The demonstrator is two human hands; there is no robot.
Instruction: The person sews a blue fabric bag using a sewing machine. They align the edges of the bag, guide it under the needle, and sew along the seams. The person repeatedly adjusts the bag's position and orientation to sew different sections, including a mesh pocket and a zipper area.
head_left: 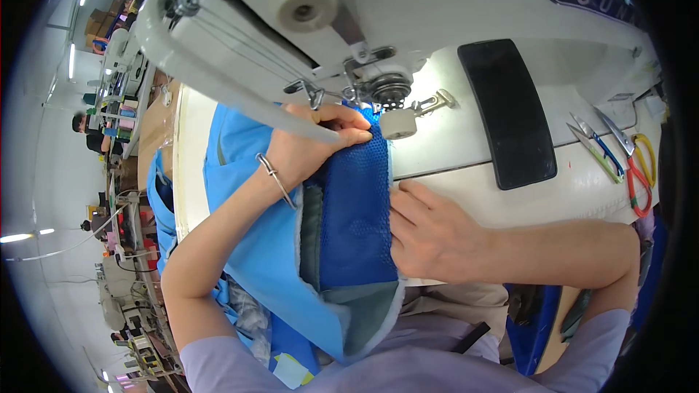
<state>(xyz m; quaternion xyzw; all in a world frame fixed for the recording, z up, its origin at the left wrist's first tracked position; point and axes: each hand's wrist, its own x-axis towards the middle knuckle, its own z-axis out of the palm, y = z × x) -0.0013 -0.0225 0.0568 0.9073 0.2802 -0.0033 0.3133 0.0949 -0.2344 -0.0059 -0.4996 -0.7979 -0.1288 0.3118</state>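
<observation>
A light blue fabric piece (pixel 269 284) with a dark blue mesh panel (pixel 357 211) and a grey-green lining (pixel 360 309) lies under the sewing machine (pixel 240 65) and hangs over the table's near edge. Close beside the needle area, my left hand (pixel 313 138) pinches the top of the mesh, thumb against fingers. My right hand (pixel 433 233) is closed on the mesh panel's right edge, lower down, with its fingers curled. The needle and presser foot are mostly hidden behind the machine head and my left fingers.
A black phone (pixel 507 113) lies on the machine bed to the right. Farther right are thread snips (pixel 597 145) and scissors with red and yellow handles (pixel 635 167). More blue fabric (pixel 162 204) hangs at left. Other sewing machines (pixel 120 298) and people stand beyond.
</observation>
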